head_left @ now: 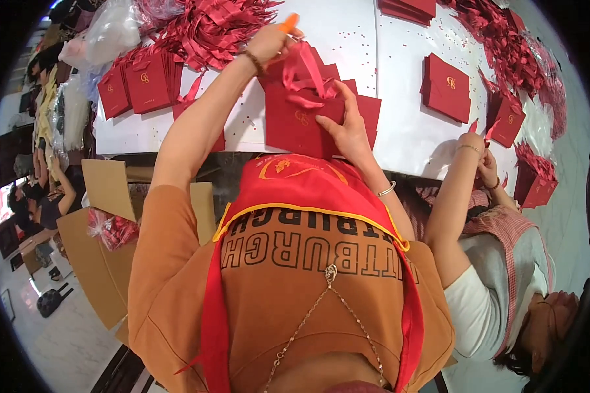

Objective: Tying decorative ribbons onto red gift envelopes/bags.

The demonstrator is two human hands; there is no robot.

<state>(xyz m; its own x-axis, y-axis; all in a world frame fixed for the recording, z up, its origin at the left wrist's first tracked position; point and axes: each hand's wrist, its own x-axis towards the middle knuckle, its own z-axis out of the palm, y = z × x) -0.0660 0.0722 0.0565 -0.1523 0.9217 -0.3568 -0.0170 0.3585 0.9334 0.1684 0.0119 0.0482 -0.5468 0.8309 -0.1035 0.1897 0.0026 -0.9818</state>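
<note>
My left hand (269, 46) is closed at the far side of the bags, with a small orange tool (288, 23) sticking out of it. What kind of tool it is cannot be made out. Just beside those fingers, a loop of red ribbon (301, 69) rises from a flat red paper gift bag (298, 128). My right hand (347, 124) grips this bag at its upper right, thumb on the front face and fingers behind. More red bags (368, 118) lie fanned out beneath and behind it.
Piles of red ribbon (223, 26) and standing red bags (147, 82) cover the table's left. A bag stack (447, 88) lies to the right, near a co-worker's hands (482, 160) holding ribbon. An opened cardboard box (105, 262) stands left of me. Small red specks dot the white tabletop (354, 39).
</note>
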